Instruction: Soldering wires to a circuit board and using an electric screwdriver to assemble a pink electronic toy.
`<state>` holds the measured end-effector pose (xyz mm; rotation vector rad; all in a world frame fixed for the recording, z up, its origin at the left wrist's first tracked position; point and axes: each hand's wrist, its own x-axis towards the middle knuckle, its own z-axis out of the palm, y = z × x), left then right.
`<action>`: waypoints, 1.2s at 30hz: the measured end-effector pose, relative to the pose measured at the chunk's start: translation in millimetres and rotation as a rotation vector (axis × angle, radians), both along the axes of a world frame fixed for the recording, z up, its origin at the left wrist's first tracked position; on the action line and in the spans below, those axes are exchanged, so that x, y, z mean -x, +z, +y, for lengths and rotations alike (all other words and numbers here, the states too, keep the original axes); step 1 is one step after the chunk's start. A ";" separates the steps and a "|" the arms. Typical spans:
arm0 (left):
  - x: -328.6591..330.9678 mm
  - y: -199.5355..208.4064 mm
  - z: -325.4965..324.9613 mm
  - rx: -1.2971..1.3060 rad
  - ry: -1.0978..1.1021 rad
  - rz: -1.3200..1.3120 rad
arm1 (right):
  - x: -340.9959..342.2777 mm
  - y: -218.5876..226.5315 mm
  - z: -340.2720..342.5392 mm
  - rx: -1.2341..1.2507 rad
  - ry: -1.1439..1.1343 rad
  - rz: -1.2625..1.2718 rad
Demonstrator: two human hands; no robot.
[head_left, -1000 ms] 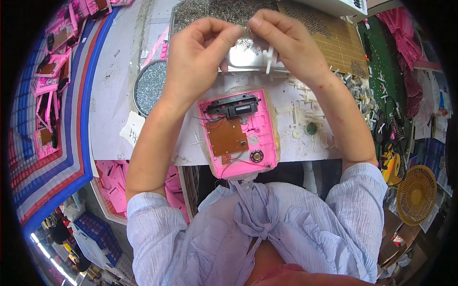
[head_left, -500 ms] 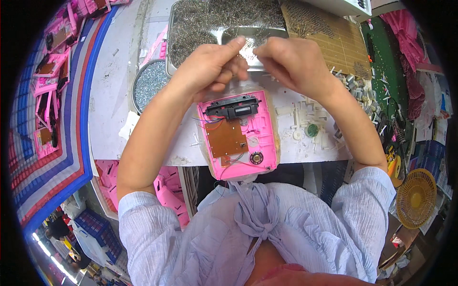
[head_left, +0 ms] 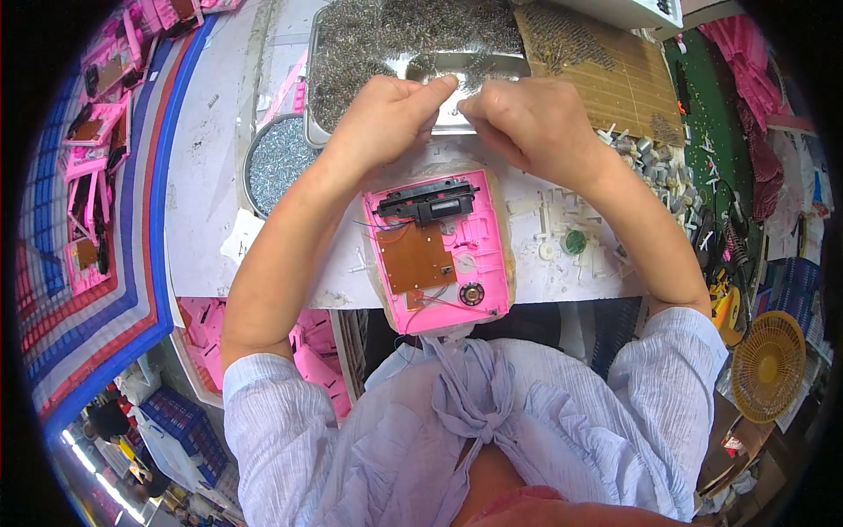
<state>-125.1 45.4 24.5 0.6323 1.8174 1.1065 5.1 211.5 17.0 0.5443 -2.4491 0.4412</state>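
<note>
My left hand [head_left: 392, 120] is closed, thumb laid along the curled forefinger. Beside it my right hand [head_left: 533, 125] pinches with thumb and forefinger, their tips close to the left thumb. Anything held in either is too small or hidden to make out. Both hands hover over the near edge of a metal tray [head_left: 453, 126] heaped with small springs [head_left: 386, 35]. Nearer to me lies a pink plastic housing [head_left: 489, 263], open side up. It carries a black mechanism [head_left: 428, 204], a brown circuit board [head_left: 413, 257], thin wires and a round black part [head_left: 471, 293].
Left of the tray stands a round bowl of small silvery screws [head_left: 279, 162]. Brown cardboard [head_left: 615, 75] bearing more springs lies right of it. White plastic parts [head_left: 562, 224] and a green disc [head_left: 574, 241] are scattered at right. Pink assemblies [head_left: 88, 193] rest on striped cloth.
My left fingers, loosely spread before, have curled closed. The right hand has shifted slightly left, and the fingertips of both hands are nearer each other. The pink housing stays put.
</note>
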 end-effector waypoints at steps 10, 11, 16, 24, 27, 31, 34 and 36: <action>-18.8 -2.9 -8.4 -0.537 0.163 -0.119 | -2.4 -3.6 2.2 0.736 -0.066 -0.336; -15.7 -6.4 -11.0 -0.498 0.149 -0.036 | -2.5 -4.2 1.9 0.759 -0.068 -0.362; -3.7 -18.1 -10.9 -0.294 0.031 0.367 | -3.4 1.4 -4.7 0.384 -0.088 -0.231; 5.8 -2.7 9.6 0.110 -0.247 0.336 | -7.4 -8.8 -2.2 -0.210 0.053 -0.079; 18.3 14.7 7.7 0.104 -0.270 0.032 | -8.2 -13.8 15.9 -0.016 0.063 -0.190; -4.4 15.8 -0.3 -0.319 0.069 -0.066 | -9.2 -1.6 7.9 0.722 -0.033 -0.433; -9.7 1.5 -7.2 -0.420 0.001 0.096 | -10.0 -0.4 5.4 0.965 -0.011 -0.538; -11.6 0.5 -8.9 -0.386 -0.007 0.153 | -10.8 1.3 3.1 1.063 -0.029 -0.600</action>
